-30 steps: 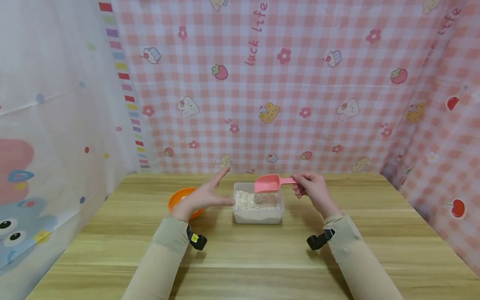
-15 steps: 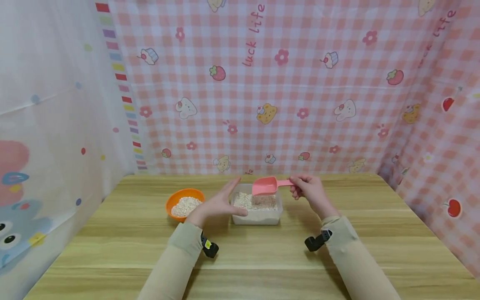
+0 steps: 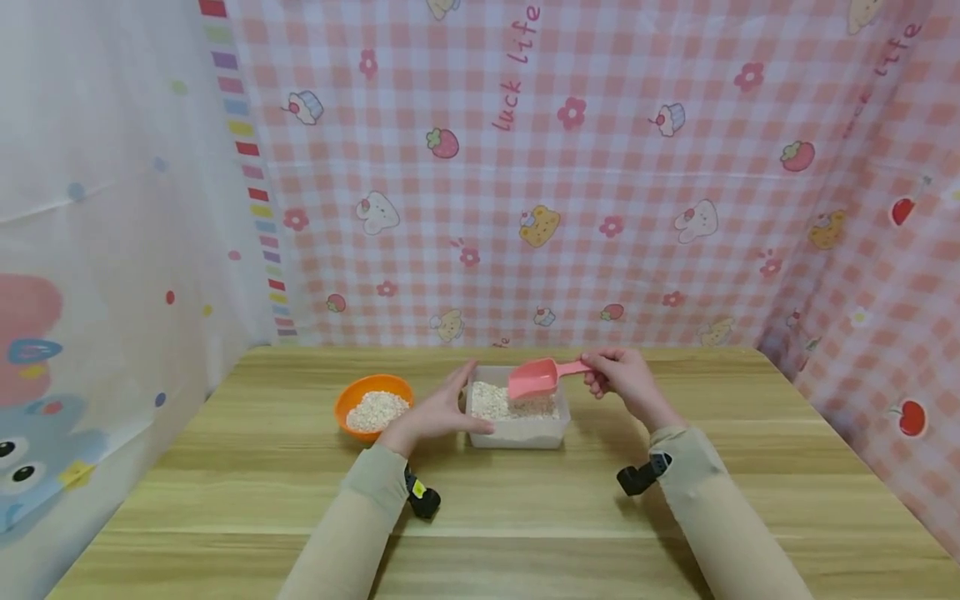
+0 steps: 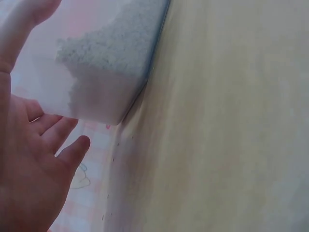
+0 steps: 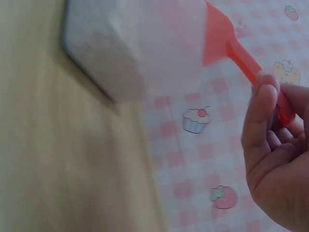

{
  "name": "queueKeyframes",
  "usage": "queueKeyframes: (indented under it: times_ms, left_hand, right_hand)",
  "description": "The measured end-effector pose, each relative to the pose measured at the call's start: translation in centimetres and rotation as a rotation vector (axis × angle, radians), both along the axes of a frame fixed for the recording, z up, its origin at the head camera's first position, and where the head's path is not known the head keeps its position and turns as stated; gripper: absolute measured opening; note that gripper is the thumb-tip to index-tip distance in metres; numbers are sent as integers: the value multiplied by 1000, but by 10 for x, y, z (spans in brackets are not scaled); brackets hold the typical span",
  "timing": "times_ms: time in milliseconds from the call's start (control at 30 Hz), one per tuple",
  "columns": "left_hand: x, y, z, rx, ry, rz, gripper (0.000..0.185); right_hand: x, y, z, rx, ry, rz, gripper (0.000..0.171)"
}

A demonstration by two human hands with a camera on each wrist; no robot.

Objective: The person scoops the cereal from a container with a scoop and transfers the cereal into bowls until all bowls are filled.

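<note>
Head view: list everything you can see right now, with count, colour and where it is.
Table: one, light wood, fills the foreground.
Tub: one, clear plastic, centre of the table, holding pale grain.
Bowl: one, orange, left of the tub, holding the same pale grain.
Scoop: one, pink, over the tub, mouth tipped down toward the grain.
Backdrop: pink checked cloth with cartoon prints behind and on the right; a white printed sheet on the left.
Wrist cameras: two, black, one under each wrist.
Sleeves: two, beige.
Left hand: fingers straight, resting against the tub's left side.
Right hand: grips the scoop's handle.
</note>
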State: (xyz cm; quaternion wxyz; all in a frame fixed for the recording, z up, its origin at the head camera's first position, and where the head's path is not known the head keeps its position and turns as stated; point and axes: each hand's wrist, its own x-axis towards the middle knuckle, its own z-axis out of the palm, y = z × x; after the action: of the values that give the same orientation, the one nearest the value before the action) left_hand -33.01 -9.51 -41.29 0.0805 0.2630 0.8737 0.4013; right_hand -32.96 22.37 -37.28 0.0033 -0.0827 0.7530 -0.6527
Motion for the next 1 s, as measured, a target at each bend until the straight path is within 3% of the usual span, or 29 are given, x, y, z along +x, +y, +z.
queueKeyframes:
  times_ms: [200, 400, 1000]
  left_hand:
    - [-1, 1, -2, 18, -7, 14, 115]
    - [-2, 2, -3, 28, 11, 24, 114]
    - [-2, 3, -4, 60, -14, 23, 114]
  right_hand:
    - [-7, 6, 26, 165, 26, 81, 31]
    - [-10, 5, 43, 264, 62, 113, 27]
    - [-17, -8, 40, 438, 89, 78, 21]
